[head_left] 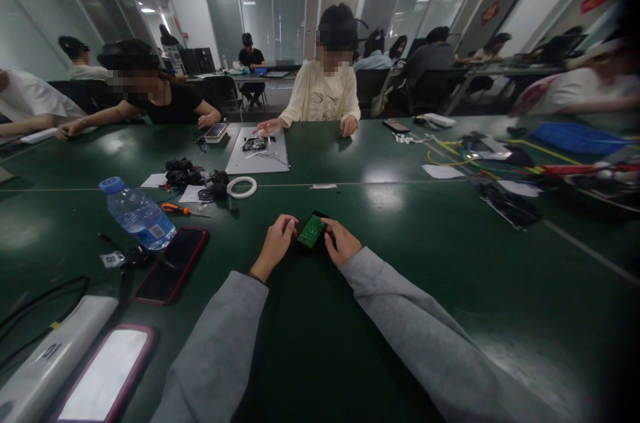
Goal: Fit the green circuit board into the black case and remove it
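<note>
A small green circuit board [311,231] lies in front of me at the middle of the table, with a black case or frame showing around its edges. My right hand [343,243] is closed at its right side, fingers on the board's upper right edge and thumb near the lower right. Just left of the board is my left hand [278,244], its thumb and fingertips pinched together. Whatever those fingertips hold, if anything, is too small to make out. Both wrists come out of grey sleeves.
On my left are a water bottle [137,213], a red-edged phone [173,265], another phone [107,376] and an orange screwdriver [177,209]. Beyond stand black cable bundles [185,173] and a tape roll [242,187]. A person opposite works at a white board [273,159]. Cables [465,156] lie right.
</note>
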Motion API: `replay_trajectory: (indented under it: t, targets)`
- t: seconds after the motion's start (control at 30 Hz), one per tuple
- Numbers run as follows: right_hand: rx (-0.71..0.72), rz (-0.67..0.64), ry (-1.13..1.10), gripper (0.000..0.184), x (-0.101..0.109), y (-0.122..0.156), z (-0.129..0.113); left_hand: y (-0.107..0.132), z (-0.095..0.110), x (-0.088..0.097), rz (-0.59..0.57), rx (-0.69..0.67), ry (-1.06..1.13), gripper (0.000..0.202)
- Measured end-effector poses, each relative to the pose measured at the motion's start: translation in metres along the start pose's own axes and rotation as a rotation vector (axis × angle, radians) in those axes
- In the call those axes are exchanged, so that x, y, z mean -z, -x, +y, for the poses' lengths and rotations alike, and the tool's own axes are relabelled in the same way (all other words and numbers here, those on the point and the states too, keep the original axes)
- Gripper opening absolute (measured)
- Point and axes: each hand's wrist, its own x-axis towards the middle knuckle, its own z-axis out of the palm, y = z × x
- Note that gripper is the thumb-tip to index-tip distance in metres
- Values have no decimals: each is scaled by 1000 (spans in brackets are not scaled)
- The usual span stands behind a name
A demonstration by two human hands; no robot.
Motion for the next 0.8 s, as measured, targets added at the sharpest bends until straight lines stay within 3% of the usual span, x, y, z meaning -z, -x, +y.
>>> replay_trajectory:
  t: [0.17,0.3,0.37,0.47,0.6,0.67,0.8]
  targets:
    - [-95,-35,-229,38,-13,-15,-6,2,4,1,-109,25,122,17]
    - [-133,-56,-352,49,-13,-14,-4,3,7,0,-115,-5,140,18]
    - [-92,-79,-339,65,-12,-13,-6,3,8,0,-62,-20,120,18]
    - [2,-123,-231,82,-12,-13,-11,1,8,1,124,-45,64,19]
    - [81,-137,-151,71,-12,-14,-12,-3,4,3,328,-107,-20,21]
    - [98,-134,-170,67,-13,-14,-10,-6,0,2,347,-104,-25,26]
    - [85,-100,-161,67,-15,-14,-5,-10,-9,0,264,-76,24,38]
